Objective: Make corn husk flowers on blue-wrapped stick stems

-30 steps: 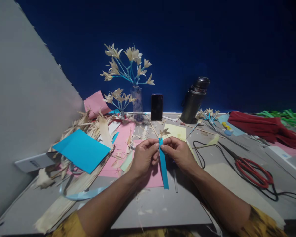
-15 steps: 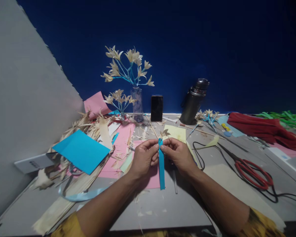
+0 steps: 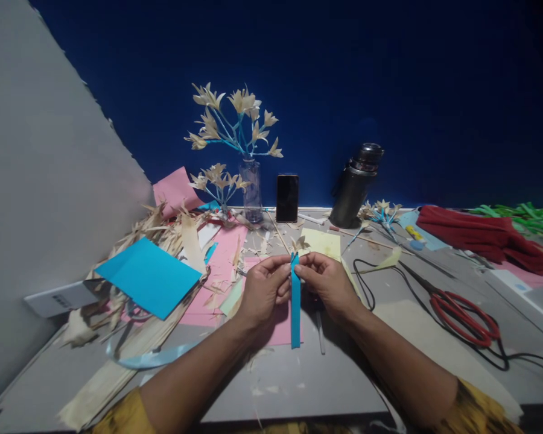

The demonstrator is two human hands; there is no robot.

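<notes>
Left hand (image 3: 265,289) and right hand (image 3: 328,283) both pinch the top end of a blue paper strip (image 3: 295,313), thumbs and fingertips pressed together on it, one from each side. The strip is narrow, flat, saturated cyan and hangs near vertical above the pink paper (image 3: 217,265) at table centre. Its lower end is free and cut square. A pale dried-leaf flower (image 3: 300,243) sits right above the pinch. Blue sheet (image 3: 149,276) lies to the left, red-handled scissors (image 3: 466,313) well to the right.
</notes>
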